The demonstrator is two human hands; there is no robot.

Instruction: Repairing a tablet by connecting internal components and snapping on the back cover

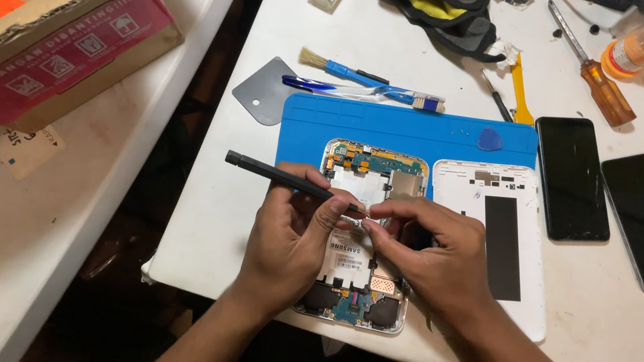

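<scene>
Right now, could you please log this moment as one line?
left hand: holds black spudger | right hand: pinches small part over opened tablet | white back cover beside

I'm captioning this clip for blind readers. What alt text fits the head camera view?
Two bare hands work over an opened tablet on a blue mat: the left hand holds a black pointed tool, the right hand pinches a small part at its tip. The white back cover and two dark phones lie to the right.
</scene>
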